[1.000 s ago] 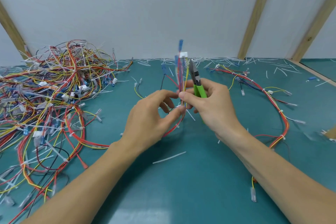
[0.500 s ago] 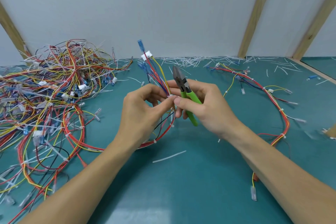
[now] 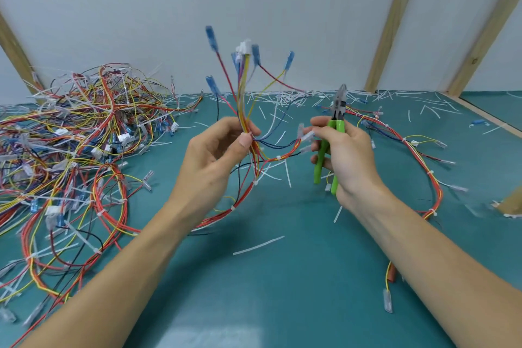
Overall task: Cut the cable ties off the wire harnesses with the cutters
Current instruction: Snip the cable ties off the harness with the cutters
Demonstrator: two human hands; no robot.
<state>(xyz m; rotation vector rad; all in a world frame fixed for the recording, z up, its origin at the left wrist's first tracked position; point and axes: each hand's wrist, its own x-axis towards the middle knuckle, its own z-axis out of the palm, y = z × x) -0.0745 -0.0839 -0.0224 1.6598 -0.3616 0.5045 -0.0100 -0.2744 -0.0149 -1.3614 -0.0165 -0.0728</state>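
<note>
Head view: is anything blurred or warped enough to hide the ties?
Head view: sharp at the centre, cutters and left hand crisp; harness connectors slightly motion-smeared; wide-angle bends the wooden posts; soft glare on the table.

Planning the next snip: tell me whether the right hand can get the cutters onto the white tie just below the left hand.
Probably yes. The right hand holds the cutters beside the harness, and only air lies between them and the tie.
</note>
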